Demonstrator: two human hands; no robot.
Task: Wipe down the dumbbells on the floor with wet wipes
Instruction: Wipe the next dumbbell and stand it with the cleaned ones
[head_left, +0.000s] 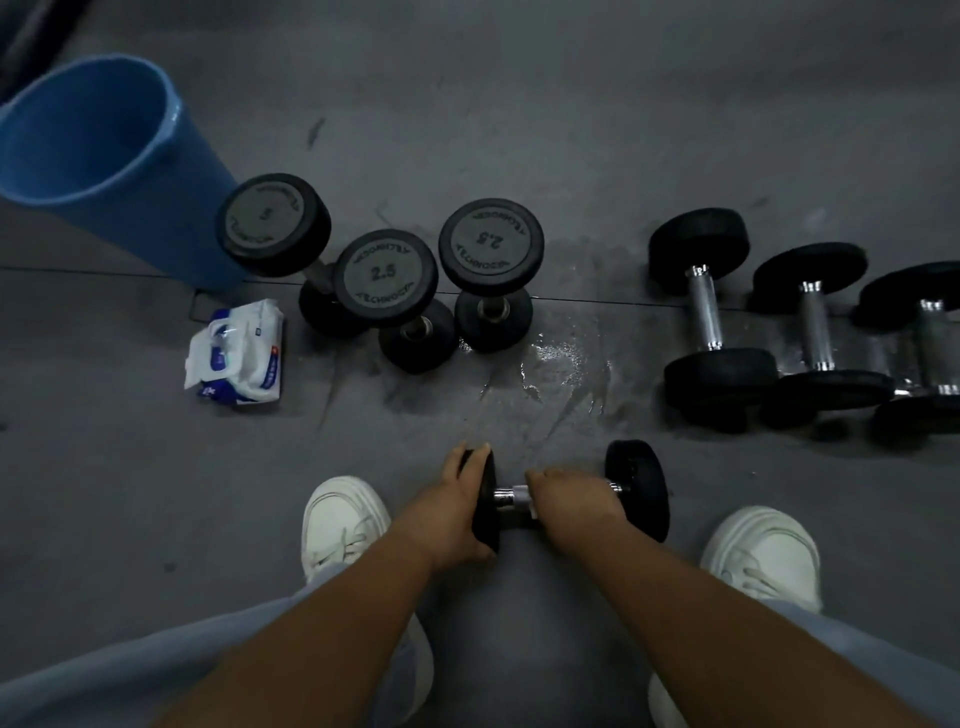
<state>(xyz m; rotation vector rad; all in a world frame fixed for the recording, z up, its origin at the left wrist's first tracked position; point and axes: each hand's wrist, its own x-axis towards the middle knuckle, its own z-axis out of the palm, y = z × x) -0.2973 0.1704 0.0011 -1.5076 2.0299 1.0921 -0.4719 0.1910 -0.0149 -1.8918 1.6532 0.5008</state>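
Bare forearms reach down between white sneakers to a dumbbell lying on the floor. The left hand grips its left weight head. The right hand curls round the chrome handle, pressing a white wet wipe against it. Beyond stand three upright dumbbells, a wipes pack and a blue bin.

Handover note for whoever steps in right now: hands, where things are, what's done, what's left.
Left hand grips one end of the dumbbell lying between the shoes. Right hand wraps a wipe round its handle.
Wipes pack lies by the blue bin. Three dumbbells stand on end beside it; three other dumbbells lie to the right.
Done: unclear; this handle is mid-wipe.
Left: its ends, plus any others not wiped; cannot tell which.
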